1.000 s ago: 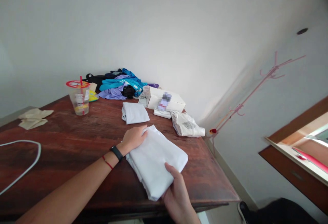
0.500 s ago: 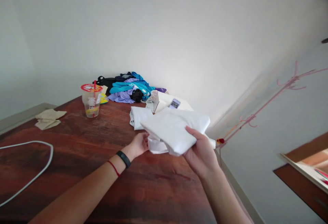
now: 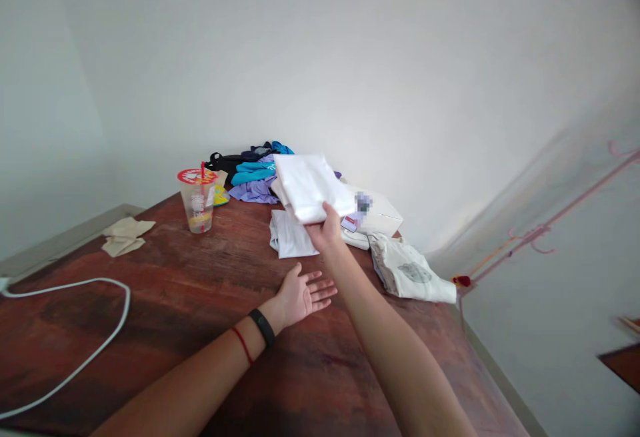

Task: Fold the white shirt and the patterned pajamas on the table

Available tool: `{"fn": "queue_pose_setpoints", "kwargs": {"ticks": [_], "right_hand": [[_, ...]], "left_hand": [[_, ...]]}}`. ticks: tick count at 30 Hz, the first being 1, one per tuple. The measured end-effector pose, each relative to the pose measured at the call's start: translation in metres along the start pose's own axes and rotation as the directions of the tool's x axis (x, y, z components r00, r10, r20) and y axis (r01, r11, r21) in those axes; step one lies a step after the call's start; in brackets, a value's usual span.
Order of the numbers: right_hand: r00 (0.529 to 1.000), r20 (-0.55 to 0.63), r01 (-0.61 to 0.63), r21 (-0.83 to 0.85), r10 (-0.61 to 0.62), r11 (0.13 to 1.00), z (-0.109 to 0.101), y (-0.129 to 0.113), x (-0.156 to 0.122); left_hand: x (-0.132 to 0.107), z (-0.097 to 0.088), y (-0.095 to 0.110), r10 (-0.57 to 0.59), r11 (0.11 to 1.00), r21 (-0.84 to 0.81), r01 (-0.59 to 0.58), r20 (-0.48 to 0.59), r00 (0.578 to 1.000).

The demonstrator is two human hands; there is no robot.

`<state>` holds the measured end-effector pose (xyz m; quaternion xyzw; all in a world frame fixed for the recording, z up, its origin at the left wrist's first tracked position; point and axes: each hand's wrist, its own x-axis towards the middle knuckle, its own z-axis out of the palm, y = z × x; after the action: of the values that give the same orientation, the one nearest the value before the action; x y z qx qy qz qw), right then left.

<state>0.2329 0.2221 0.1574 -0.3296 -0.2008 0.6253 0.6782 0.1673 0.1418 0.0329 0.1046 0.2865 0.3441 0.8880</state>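
Note:
My right hand (image 3: 326,229) grips the near edge of a folded white garment (image 3: 311,187), thumb on top, and holds it up over the far part of the table. Beneath and just left of it, another folded white garment (image 3: 291,235) lies on the wood. My left hand (image 3: 306,293) hovers nearer to me with palm up and fingers spread, touching nothing. Its wrist carries a black band and a red string. Partly hidden behind the raised garment is a heap of blue, purple and black clothes (image 3: 253,180).
A white box (image 3: 385,213) stands right of the raised garment, and a folded cream cloth with a grey print (image 3: 413,270) lies before it. Left are a plastic cup with a red straw (image 3: 197,203), brown napkins (image 3: 127,233) and a white cable (image 3: 125,303). A pink rack (image 3: 530,237) leans right.
My right hand has carried the folded white garment forward and up, away from my left hand. My left hand has let go and opened. The view has turned slightly left.

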Motion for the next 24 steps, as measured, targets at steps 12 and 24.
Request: {"fn": "queue_pose_setpoints", "kwargs": {"ticks": [12,24], "right_hand": [[0.939,-0.067,-0.343,-0.292,0.338,0.893,-0.175,-0.026,-0.088],[0.954,0.255,-0.016,-0.485,0.159,0.874,-0.226,-0.038,-0.118]], "left_hand": [[-0.009,0.008,0.003,0.085,0.995,0.055,-0.083,-0.030,0.996],[-0.010,0.014,-0.022,0.258,0.447,0.819,-0.360,0.267,0.928]]}}
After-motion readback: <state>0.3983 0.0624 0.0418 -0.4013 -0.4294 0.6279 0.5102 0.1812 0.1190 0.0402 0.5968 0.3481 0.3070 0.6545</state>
